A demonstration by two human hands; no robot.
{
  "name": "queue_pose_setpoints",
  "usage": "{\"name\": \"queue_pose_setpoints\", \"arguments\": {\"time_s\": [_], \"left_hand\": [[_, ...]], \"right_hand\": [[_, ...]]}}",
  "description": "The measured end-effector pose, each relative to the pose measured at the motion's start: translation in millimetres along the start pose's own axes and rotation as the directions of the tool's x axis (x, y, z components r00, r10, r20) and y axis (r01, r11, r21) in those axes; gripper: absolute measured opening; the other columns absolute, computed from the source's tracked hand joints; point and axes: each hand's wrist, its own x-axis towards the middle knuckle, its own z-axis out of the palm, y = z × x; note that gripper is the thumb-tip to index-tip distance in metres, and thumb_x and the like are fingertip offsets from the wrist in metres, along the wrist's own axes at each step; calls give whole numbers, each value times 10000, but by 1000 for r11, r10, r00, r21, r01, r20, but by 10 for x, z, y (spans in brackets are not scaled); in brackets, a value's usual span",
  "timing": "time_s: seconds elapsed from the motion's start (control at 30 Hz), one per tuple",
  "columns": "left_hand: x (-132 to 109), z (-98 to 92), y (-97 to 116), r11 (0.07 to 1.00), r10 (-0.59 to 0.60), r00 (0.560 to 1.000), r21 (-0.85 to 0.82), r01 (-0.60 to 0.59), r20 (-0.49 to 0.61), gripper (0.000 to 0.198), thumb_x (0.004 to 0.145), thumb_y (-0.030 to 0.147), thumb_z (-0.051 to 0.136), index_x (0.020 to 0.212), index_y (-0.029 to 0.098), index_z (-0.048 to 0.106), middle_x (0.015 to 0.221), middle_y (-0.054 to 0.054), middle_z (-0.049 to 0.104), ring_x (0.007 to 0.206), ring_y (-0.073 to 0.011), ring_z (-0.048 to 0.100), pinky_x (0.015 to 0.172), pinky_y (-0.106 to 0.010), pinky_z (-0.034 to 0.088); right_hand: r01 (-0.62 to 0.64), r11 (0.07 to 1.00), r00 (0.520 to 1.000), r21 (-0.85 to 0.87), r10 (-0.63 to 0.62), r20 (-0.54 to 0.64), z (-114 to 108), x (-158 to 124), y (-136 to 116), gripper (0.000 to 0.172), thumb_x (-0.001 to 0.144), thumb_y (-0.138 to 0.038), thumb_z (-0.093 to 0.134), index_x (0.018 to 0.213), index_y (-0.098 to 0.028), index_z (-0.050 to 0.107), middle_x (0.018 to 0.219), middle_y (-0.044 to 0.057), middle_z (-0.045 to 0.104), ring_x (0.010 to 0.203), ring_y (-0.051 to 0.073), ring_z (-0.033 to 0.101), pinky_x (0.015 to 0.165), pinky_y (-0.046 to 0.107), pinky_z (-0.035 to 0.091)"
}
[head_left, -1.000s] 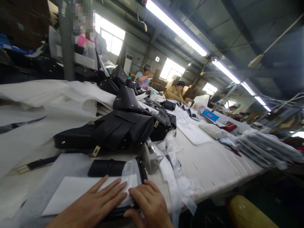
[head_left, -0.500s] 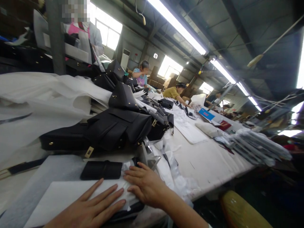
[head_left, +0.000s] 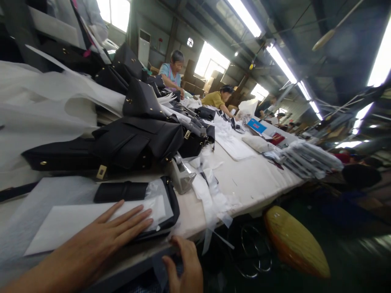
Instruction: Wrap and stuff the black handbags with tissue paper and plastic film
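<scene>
My left hand (head_left: 119, 228) lies flat with its fingers spread on a white sheet (head_left: 67, 221). Under that sheet is a black bag (head_left: 174, 203), of which the right end and front edge show. A rolled black strap or flap (head_left: 120, 191) lies along the sheet's far side, its right end covered by clear film. My right hand (head_left: 186, 260) is at the table's front edge, fingers curved and thumb apart, with nothing visible held. A strip of thin film hangs beside its thumb. Beyond the bag stands a grey tape dispenser (head_left: 183, 179).
Black handbags (head_left: 137, 140) are piled behind my work, beside large white wrapping sheets (head_left: 45, 97). White strips (head_left: 204, 195) hang over the table edge. A yellow-covered stool (head_left: 295, 240) stands at right. Wrapped flat items (head_left: 308, 158) lie farther along the table (head_left: 244, 179). Co-workers (head_left: 216, 97) work beyond.
My right hand has left the bag's right end and moved down to the table's front edge. My left hand stays flat on the white sheet. The view has shifted.
</scene>
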Motion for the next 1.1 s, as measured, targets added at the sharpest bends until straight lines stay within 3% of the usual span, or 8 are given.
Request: {"name": "queue_pose_setpoints", "arguments": {"time_s": [0.23, 0.37, 0.5, 0.6, 0.73, 0.8, 0.93, 1.1], "left_hand": [[-8, 62, 18, 995, -18, 999, 94, 15, 35, 974, 788, 1, 419, 1620, 354, 57, 1625, -1, 376, 1476, -229, 390, 1239, -526, 218], [-2, 45, 20, 995, -22, 998, 100, 17, 52, 986, 778, -4, 420, 1621, 348, 49, 1629, -7, 366, 1481, -231, 380, 1238, -546, 215], [5, 20, 25, 997, -25, 998, 75, 21, 59, 993, 775, -10, 417, 1618, 370, 54, 1625, -2, 374, 1478, -240, 384, 1235, -575, 209], [3, 22, 27, 997, -35, 998, 71, 32, 49, 991, 773, -13, 415, 1618, 372, 71, 1630, -2, 366, 1480, -238, 380, 1245, -566, 178], [3, 26, 33, 997, -28, 999, 67, 25, 44, 959, 799, -5, 403, 1617, 377, 78, 1629, 10, 373, 1487, -221, 367, 1254, -541, 160], [3, 30, 35, 997, -30, 999, 72, 27, 45, 965, 795, -8, 400, 1617, 376, 70, 1631, 13, 370, 1494, -218, 355, 1253, -542, 156], [-3, 49, 39, 996, -47, 998, 75, 44, 48, 985, 773, -7, 414, 1619, 364, 72, 1649, 11, 334, 1502, -226, 338, 1256, -547, 122], [3, 41, 74, 995, -88, 995, 56, 85, 49, 958, 801, -20, 403, 1609, 400, 107, 1652, 25, 334, 1506, -211, 329, 1258, -536, 120]], "right_hand": [[-182, 982, 983, -41, 182, -19, 92, 58, -286, 323, 998, -514, 516, 1069, -223, 636, 902, 95, 693, 820, 293, 676, 745, 424, 577], [-328, 937, 939, 117, 337, -66, 134, -125, -279, 354, 983, -556, 530, 1063, -228, 635, 978, 101, 695, 926, 294, 688, 834, 429, 570], [-591, 649, 786, 479, 598, 160, 235, -275, -196, 478, 926, -658, 564, 1085, -210, 617, 1006, 95, 726, 964, 258, 727, 865, 372, 581], [-660, 418, 722, 625, 583, 373, 300, -319, -140, 512, 898, -682, 588, 1063, -204, 667, 979, 69, 739, 940, 222, 726, 851, 324, 567], [-740, 260, 624, 620, 609, 490, 198, -351, -136, 446, 792, -615, 761, 823, -172, 722, 719, 3, 682, 676, 149, 635, 647, 226, 478], [-759, 276, 613, 590, 609, 503, 66, -355, -172, 432, 757, -588, 801, 771, -162, 734, 658, -8, 658, 609, 131, 584, 593, 216, 429], [-749, 480, 663, 458, 548, 510, -128, -355, -294, 389, 789, -534, 785, 686, -159, 774, 653, 33, 711, 657, 175, 642, 647, 250, 465], [-843, 281, 532, 458, 554, 640, -52, -455, -449, 494, 687, -649, 822, 747, -159, 794, 649, 63, 757, 541, 200, 684, 537, 275, 508]]}}
